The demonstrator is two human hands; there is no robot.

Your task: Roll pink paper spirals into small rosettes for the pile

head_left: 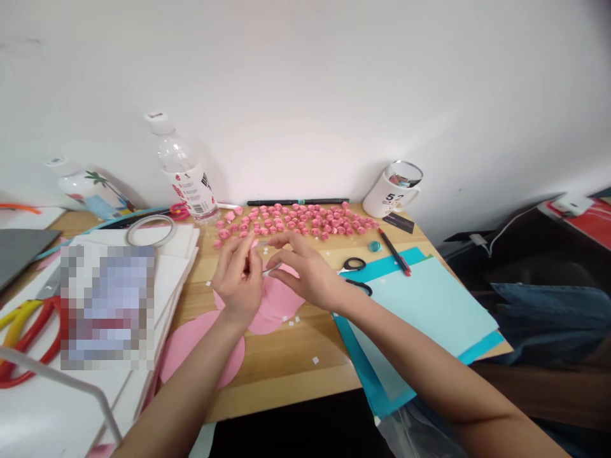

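Note:
My left hand (237,280) and my right hand (305,270) meet over a pink paper shape (279,305) on the wooden desk (286,369). The left fingers are curled, pinching something small and pinkish that I cannot make out. The right hand's fingers pinch a thin silvery tool (270,269) that points toward the left hand. Behind the hands, several small pink rolled paper roses (296,219) lie in rows. A second pink paper circle (191,343) lies under my left forearm.
Black-handled scissors (356,267), a red pen (395,252) and blue paper sheets (429,305) lie right. A mug (391,194) and two bottles (184,172) stand by the wall. White foam boards (162,267) with a tape ring (150,230) sit left; white scraps dot the desk.

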